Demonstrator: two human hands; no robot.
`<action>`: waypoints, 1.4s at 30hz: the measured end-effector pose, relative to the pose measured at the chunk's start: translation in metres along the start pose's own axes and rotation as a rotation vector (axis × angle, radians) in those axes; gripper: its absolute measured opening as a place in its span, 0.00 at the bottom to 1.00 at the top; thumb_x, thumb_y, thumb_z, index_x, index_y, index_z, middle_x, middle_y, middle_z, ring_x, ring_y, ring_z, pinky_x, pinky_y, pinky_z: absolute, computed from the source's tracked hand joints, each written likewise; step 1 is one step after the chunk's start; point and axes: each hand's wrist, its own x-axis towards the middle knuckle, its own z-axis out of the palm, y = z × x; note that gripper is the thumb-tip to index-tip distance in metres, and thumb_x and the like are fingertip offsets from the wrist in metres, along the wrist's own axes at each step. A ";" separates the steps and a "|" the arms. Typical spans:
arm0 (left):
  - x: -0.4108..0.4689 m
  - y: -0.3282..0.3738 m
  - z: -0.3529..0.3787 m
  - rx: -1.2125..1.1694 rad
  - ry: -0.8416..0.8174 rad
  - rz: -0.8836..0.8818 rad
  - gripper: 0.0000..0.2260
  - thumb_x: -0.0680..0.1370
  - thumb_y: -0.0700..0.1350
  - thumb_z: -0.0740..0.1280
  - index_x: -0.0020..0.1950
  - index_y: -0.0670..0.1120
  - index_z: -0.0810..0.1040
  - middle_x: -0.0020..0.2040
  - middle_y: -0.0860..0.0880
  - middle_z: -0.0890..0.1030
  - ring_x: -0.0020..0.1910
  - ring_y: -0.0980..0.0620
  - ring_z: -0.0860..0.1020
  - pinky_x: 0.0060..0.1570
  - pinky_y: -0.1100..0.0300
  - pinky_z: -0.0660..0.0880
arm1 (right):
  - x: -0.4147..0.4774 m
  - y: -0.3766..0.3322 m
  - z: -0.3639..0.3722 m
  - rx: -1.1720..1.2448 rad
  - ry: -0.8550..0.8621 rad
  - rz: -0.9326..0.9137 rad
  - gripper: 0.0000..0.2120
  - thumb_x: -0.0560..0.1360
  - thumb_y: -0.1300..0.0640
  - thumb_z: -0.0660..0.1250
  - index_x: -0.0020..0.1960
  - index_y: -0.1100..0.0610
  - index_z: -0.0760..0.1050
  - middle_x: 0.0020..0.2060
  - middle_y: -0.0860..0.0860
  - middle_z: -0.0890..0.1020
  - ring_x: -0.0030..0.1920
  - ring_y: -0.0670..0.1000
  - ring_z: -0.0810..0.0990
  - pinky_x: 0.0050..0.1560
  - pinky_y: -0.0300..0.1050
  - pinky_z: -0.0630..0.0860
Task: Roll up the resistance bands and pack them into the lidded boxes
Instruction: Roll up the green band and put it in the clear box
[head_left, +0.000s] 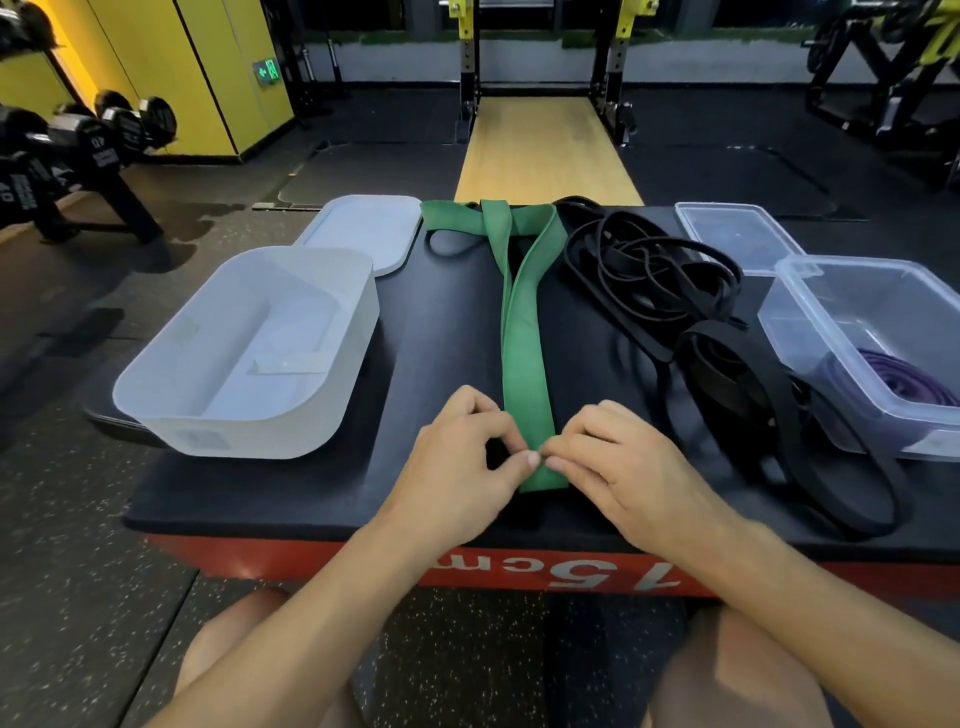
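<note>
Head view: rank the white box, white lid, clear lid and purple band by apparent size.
Largest: white box, also nearest.
Next: white lid and clear lid look alike; white lid partly hidden, so unranked.
Smallest: purple band, partly cut off by the frame edge.

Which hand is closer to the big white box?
The left hand. It pinches the green band just right of the white box; the right hand pinches the band's other edge, farther from the box.
</note>
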 end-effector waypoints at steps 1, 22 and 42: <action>-0.001 0.001 0.001 -0.019 0.009 -0.021 0.09 0.79 0.55 0.73 0.40 0.59 0.77 0.50 0.61 0.70 0.57 0.53 0.75 0.62 0.50 0.74 | -0.003 -0.002 0.000 -0.038 0.004 -0.014 0.13 0.84 0.49 0.62 0.58 0.54 0.83 0.46 0.45 0.78 0.46 0.48 0.74 0.45 0.47 0.78; 0.003 -0.024 0.001 0.374 0.168 0.496 0.15 0.75 0.53 0.77 0.62 0.54 0.85 0.54 0.58 0.82 0.57 0.55 0.78 0.59 0.54 0.72 | 0.015 0.022 -0.003 0.135 -0.160 0.200 0.25 0.79 0.30 0.54 0.62 0.39 0.82 0.49 0.39 0.69 0.56 0.44 0.70 0.55 0.49 0.76; 0.041 -0.013 -0.015 0.022 -0.027 0.112 0.12 0.82 0.53 0.69 0.66 0.56 0.82 0.46 0.56 0.77 0.45 0.59 0.76 0.46 0.66 0.70 | 0.036 0.039 -0.002 0.094 -0.151 0.110 0.22 0.78 0.40 0.68 0.68 0.46 0.80 0.59 0.40 0.69 0.64 0.42 0.67 0.67 0.29 0.60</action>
